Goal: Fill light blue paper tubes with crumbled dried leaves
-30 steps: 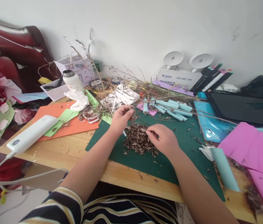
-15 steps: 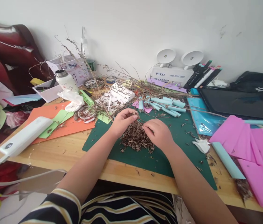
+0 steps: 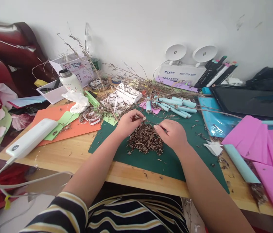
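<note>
A heap of dry brown plant bits (image 3: 146, 141) lies on a dark green cutting mat (image 3: 151, 161). My left hand (image 3: 128, 123) is at the heap's upper left edge, fingers pinched on a small dry sprig. My right hand (image 3: 172, 133) rests at the heap's right edge, fingers curled and pinched together; what they hold is too small to name. Long dry twigs (image 3: 136, 82) lie across the desk just behind both hands.
Rolled pale-blue paper tubes (image 3: 175, 106) lie behind the mat. Pink paper sheets (image 3: 264, 142) are at the right, orange and green sheets (image 3: 63, 124) and a white power bank (image 3: 31, 138) at the left. A white bottle (image 3: 70, 81), a white tray and a dark tablet (image 3: 252, 106) stand further back.
Both hands closed in on the heap and then drew slightly apart again. The left hand now pinches a sprig at the heap's top edge. The view shifted a little.
</note>
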Available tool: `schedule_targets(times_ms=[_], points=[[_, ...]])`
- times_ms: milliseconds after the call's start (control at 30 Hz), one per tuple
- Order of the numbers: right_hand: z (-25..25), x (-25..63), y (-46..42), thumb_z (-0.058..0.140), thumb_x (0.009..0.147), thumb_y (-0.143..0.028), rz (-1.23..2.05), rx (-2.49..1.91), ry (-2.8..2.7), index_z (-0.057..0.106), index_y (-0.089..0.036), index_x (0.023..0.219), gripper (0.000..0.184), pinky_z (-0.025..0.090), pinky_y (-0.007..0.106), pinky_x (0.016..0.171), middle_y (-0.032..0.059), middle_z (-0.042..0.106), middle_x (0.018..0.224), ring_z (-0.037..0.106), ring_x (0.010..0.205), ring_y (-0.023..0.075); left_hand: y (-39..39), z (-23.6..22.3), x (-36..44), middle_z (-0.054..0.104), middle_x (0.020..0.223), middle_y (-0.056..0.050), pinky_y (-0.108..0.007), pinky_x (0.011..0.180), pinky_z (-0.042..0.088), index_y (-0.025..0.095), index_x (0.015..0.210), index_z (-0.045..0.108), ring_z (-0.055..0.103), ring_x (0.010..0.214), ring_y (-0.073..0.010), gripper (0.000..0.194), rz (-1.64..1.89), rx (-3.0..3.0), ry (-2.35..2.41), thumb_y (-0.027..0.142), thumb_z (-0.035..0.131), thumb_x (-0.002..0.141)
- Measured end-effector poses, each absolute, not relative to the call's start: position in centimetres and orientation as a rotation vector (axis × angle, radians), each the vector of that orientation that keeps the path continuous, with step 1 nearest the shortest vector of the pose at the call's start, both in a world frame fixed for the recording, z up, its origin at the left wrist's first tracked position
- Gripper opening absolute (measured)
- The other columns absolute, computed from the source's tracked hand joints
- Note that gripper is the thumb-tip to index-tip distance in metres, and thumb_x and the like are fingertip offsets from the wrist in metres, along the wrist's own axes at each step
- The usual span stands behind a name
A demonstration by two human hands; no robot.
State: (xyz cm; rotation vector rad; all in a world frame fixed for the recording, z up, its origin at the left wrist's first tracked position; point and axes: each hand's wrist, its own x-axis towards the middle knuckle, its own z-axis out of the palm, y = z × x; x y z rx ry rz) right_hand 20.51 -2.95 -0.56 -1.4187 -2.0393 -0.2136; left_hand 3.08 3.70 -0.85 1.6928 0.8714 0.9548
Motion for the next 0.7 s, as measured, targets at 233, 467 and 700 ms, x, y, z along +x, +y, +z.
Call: schedule_targets(times_ms=[233, 467, 700], points=[[-0.7, 19.7, -3.2, 0.046, 0.081, -0.026, -0.186, -1.183, -2.039, 0.052, -0.019, 0.093, 0.015, 0.045, 0.028, 0.063, 0.0074, 0.062, 0.086, 0.056, 0.073, 0.0155, 2.7, -0.5, 3.5, 0.053, 0.057, 0.003, -0.021, 0.049, 0.038, 0.017, 0.072, 0.054, 0.050, 0.048, -0.0092, 0.013, 0.800, 1.831, 0.825, 0.030, 0.056, 0.070], [-0.7, 19.6, -3.2, 0.043, 0.081, -0.020, -0.158, -1.221, -2.002, 0.053, -0.020, 0.074, 0.012, 0.044, 0.027, 0.063, 0.0044, 0.062, 0.072, 0.055, 0.070, 0.0149, 2.7, 0.0, 3.4, 0.046, 0.049, 0.002, -0.021, 0.049, 0.030, 0.016, 0.052, 0.045, 0.043, 0.049, -0.0096, 0.036, 0.757, 2.125, 0.836, 0.041, 0.044, 0.077], [-0.6, 19.9, -3.1, 0.046, 0.079, -0.022, -0.114, -1.341, -1.986, 0.049, -0.020, 0.066, 0.014, 0.039, 0.025, 0.053, 0.0022, 0.056, 0.062, 0.051, 0.060, 0.0140, 2.9, -0.3, 3.0, 0.037, 0.055, 0.003, -0.021, 0.048, 0.026, 0.017, 0.062, 0.041, 0.035, 0.051, -0.0094, 0.028, 0.864, 2.216, 0.916, 0.037, 0.039, 0.081]])
